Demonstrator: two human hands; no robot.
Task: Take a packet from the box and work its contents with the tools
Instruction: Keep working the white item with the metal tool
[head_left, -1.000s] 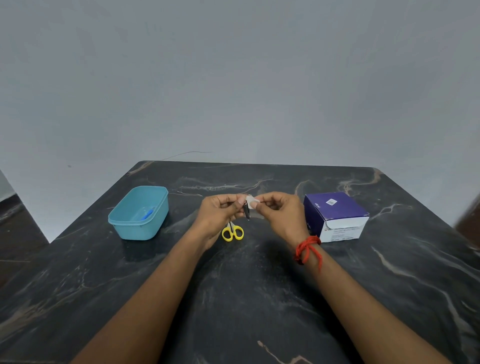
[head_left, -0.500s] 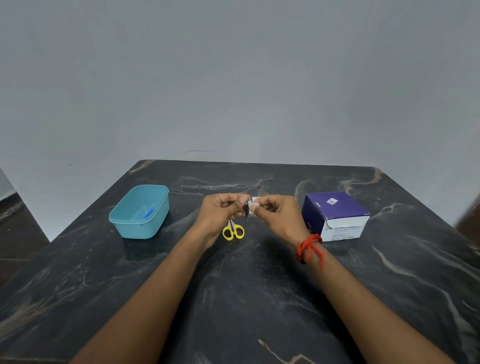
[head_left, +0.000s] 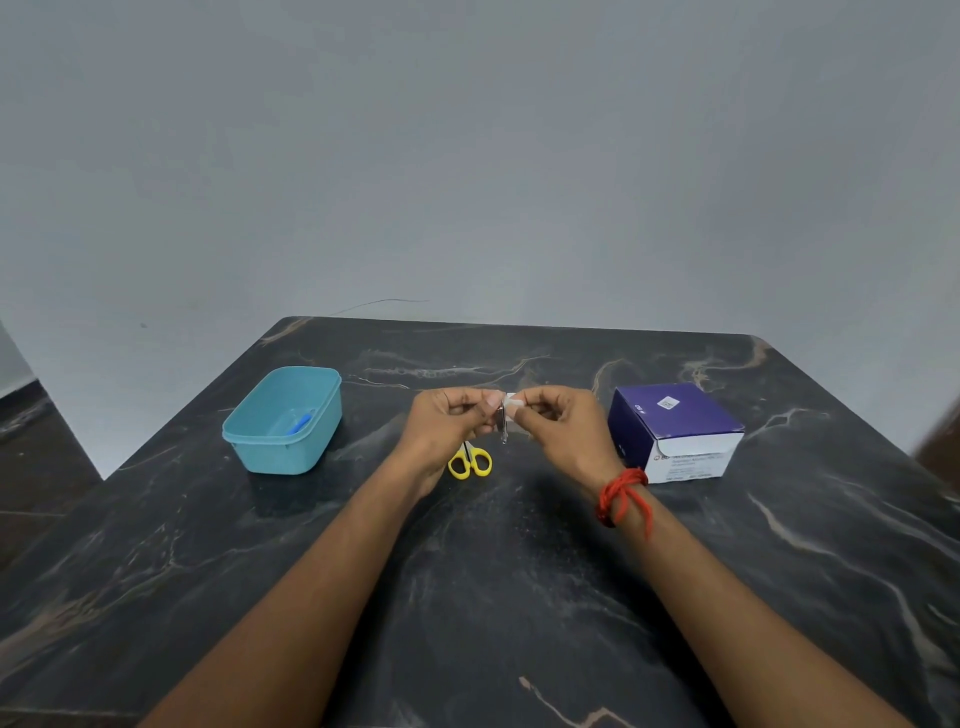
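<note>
Between our fingertips, raised above the middle of the dark marbled bench (head_left: 467, 597), we hold a small white packet (head_left: 511, 402). Our left hand (head_left: 447, 421) pinches its left edge with thumb and curled fingers (head_left: 467, 402), and our right hand (head_left: 561, 426) pinches its right edge the same way, so both sets of fingers are clenched on the packet and the two thumbs nearly meet. A thin dark strip (head_left: 503, 428) hangs down from the packet between the thumbs; we cannot tell what it is. Just below our left fingers, nearer to us, the scissors (head_left: 470, 462) lie on the bench with their yellow loops showing and their blades hidden under the hand. To the right of our right fingers, a little apart, the purple and white box (head_left: 675, 431) sits on the bench with its white printed face turned towards us. Well to the left of our left fingers stands an open teal tub (head_left: 283, 421), and a small blue piece (head_left: 300, 423) lies inside it. A red thread (head_left: 621, 493) is tied around our right wrist, its loose ends hanging. Beyond our fingers the bench ends against a plain grey wall (head_left: 467, 182).
</note>
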